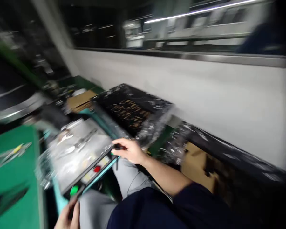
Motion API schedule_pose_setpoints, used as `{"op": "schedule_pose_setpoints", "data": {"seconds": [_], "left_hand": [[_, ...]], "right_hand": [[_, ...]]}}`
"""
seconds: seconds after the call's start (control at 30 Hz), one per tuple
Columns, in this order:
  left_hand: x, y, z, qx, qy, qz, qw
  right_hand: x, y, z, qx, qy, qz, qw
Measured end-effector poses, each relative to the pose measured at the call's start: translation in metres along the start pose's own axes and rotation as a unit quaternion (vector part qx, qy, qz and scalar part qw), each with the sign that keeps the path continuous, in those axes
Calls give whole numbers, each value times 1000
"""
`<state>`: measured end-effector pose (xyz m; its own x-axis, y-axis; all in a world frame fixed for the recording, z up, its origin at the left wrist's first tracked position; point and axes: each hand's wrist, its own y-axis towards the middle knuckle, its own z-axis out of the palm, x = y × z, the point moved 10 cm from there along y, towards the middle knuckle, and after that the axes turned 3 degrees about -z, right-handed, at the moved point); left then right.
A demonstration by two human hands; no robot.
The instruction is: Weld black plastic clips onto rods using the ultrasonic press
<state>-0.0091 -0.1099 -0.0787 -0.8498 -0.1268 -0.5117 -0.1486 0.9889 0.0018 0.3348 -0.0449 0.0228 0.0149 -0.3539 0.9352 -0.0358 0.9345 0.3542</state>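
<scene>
A machine with a pale, shiny top stands before my knees. Along its near side runs a dark-edged control panel, with a red button in the middle and a green button towards the left end. My right hand is closed at the panel's right end, thumb and fingers bent round its dark edge, beside another green spot that is mostly covered. At the left corner, just below the green button, my left hand touches or nearly touches the edge. Its fingers are bent but smeared by motion, and the lower hand is cut off.
Left lies a green work surface with a yellow-marked tool, blurred. Behind the machine sits a black tray holding many small brownish parts, wrapped in clear film. Cardboard lies beyond it, a cardboard box stands right. A white wall closes the back.
</scene>
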Motion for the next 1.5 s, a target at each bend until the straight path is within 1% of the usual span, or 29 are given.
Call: {"op": "schedule_pose_setpoints", "data": {"seconds": [0.07, 0.1, 0.17, 0.23, 0.33, 0.4, 0.47, 0.53, 0.6, 0.63, 0.67, 0.7, 0.73, 0.8, 0.87, 0.93, 1.0, 1.03, 1.07, 1.1, 1.13, 1.17, 1.2, 1.23, 1.27, 1.33, 1.4, 1.43, 1.5], "left_hand": [[41, -42, -30, -91, -6, -120, 989], [56, -59, -46, -131, -9, -156, 979], [81, -87, -76, -194, 5, -202, 960], [101, -118, -105, -245, 21, -237, 940], [117, -166, -143, -316, 63, -285, 903], [125, -189, -164, -333, 107, -310, 884], [144, -205, -181, -310, 160, -345, 871], [180, -220, -189, -245, 204, -417, 851], [222, -236, -183, -142, 213, -490, 833], [240, -241, -175, -90, 205, -507, 833], [253, -244, -168, -55, 195, -511, 835], [261, -246, -163, -34, 186, -509, 840], [266, -248, -160, -29, 179, -506, 843], [270, -254, -160, -47, 170, -513, 840], [267, -263, -167, -77, 167, -528, 829], [260, -276, -180, -114, 171, -555, 806], [249, -283, -195, -157, 175, -576, 783], [239, -281, -201, -179, 172, -575, 780], [227, -274, -205, -204, 162, -561, 786], [212, -261, -204, -229, 140, -530, 805], [193, -243, -199, -248, 105, -487, 830], [172, -223, -189, -260, 52, -439, 859], [148, -197, -173, -253, -23, -372, 893], [122, -171, -153, -227, -97, -314, 917], [97, -147, -130, -186, -156, -268, 932], [52, -109, -91, -134, -240, -198, 941], [15, -81, -60, -91, -287, -140, 943], [1, -72, -50, -81, -310, -113, 941], [-17, -61, -38, -71, -343, -69, 934]], "right_hand": [[-41, -28, 35, 49, 92, 110, 988], [-59, -41, 51, 66, 118, 153, 979], [-85, -66, 78, 94, 141, 210, 963], [-99, -86, 99, 121, 143, 240, 953], [-108, -105, 118, 165, 128, 270, 940], [-111, -109, 125, 185, 114, 281, 935], [-111, -107, 130, 203, 97, 279, 934], [-109, -104, 135, 218, 81, 268, 935], [-108, -103, 140, 228, 75, 259, 936], [-108, -103, 142, 232, 75, 258, 935], [-108, -105, 145, 236, 77, 259, 934], [-108, -107, 147, 240, 79, 261, 932], [-108, -109, 150, 244, 81, 264, 930], [-109, -113, 152, 248, 83, 271, 927], [-109, -114, 151, 243, 84, 276, 926], [-110, -112, 148, 236, 81, 278, 928], [-112, -110, 146, 230, 78, 279, 929], [-112, -109, 145, 229, 78, 278, 930], [-113, -109, 146, 231, 80, 275, 930], [-112, -108, 149, 234, 84, 271, 930], [-110, -108, 154, 240, 90, 266, 930], [-107, -107, 160, 248, 96, 257, 929], [-103, -107, 168, 259, 103, 247, 928], [-98, -107, 176, 270, 108, 237, 927], [-93, -108, 186, 283, 113, 230, 924], [-85, -109, 203, 303, 120, 226, 918], [-82, -108, 214, 304, 122, 234, 915], [-82, -106, 216, 298, 120, 236, 917], [-84, -100, 215, 282, 111, 232, 924]]}}
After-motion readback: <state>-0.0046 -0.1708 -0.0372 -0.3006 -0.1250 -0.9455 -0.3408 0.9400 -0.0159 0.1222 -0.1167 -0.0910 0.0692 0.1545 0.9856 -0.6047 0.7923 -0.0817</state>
